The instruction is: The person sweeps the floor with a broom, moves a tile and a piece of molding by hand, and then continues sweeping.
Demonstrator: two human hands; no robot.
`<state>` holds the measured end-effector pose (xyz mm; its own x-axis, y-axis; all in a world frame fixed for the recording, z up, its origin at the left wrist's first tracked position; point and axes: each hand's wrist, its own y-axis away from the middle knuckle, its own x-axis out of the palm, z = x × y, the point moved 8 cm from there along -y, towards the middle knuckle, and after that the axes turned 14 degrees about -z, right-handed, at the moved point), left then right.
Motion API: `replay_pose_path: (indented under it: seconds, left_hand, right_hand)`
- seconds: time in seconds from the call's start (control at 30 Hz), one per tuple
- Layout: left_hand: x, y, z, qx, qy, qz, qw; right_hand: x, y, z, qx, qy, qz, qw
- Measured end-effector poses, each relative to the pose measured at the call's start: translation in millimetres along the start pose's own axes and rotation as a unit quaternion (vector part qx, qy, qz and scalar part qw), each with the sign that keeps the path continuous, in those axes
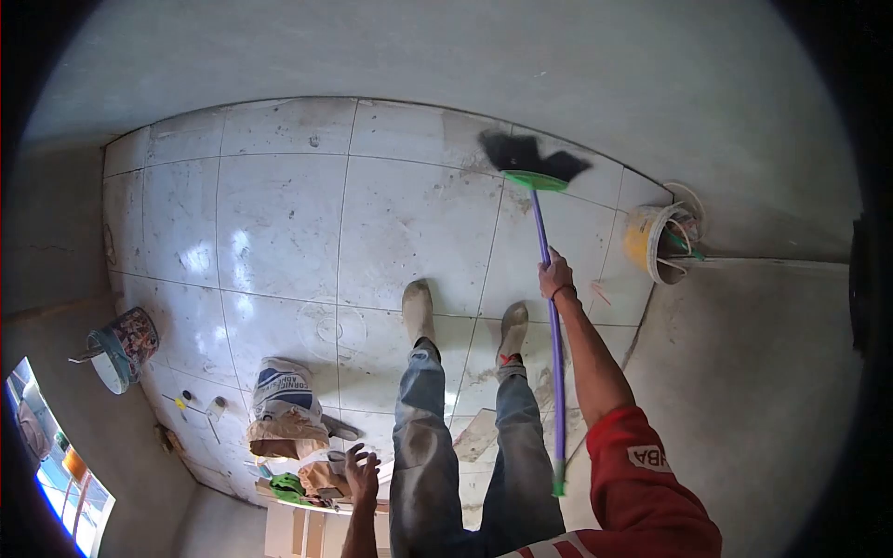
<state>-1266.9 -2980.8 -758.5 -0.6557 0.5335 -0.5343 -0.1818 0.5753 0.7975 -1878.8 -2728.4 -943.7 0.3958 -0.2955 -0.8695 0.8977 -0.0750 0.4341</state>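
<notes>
Purple and slim, the broom's long handle [558, 372] is wrapped in my right hand [556, 276], left of the round yellow bucket [642, 237]. It runs lengthwise away from me to the green head with black bristles [544, 182], also bucket's left. My left hand [361, 472], fingers spread, empty, lies farther from that bucket.

The black broom bristles [535, 156] look blurred.

On the white-and-blue bag [282, 392] just beyond the left hand [362, 474], "CORNICE" reads above "ADH…", its ending unclear. On the red sleeve [621, 465] behind the right hand [555, 275], a white patch [648, 458] appears to read "NBA".
</notes>
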Motion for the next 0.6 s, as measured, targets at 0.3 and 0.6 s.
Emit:
replay_pose_path:
  seconds: [0.3,0.6]
  left_hand:
    - [42,10,11,0.09,-0.103,0.034,0.99]
    - [39,30,-26,0.097,-0.123,0.02,0.987]
  right_hand:
    - [-29,120,140,-0.19,-0.001,0.051,0.98]
    - [31,212,3,-0.235,-0.036,0.037,0.971]
